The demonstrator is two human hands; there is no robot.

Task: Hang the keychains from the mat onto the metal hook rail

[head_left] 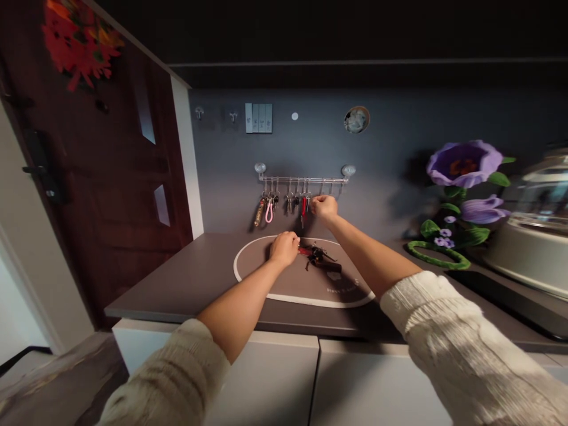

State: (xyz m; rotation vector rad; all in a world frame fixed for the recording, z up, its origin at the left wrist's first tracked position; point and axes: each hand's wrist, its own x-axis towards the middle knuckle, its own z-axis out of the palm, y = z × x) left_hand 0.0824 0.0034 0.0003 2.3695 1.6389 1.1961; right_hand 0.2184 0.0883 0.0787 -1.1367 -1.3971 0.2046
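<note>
A clear hook rail [306, 179] is fixed to the grey wall, with several bunches of keys [289, 203] hanging from it. Among them are a pink loop strap [268, 211] and a red key fob [304, 207]. My right hand [326, 208] is raised just below the rail's right half, fingers pinched together; what they hold is hidden. Low over the oval mat [252, 278], my left hand [284, 247] has its fingers closed, and I cannot see what is in them. Right beside it, a dark pile of keys [320, 256] with a red piece lies on the mat.
Purple artificial flowers [464, 165] and a glass-topped white appliance [528, 248] stand on the right of the counter [177, 278]. A dark cabinet [355, 35] overhangs the counter. At the left is a brown door [133, 195].
</note>
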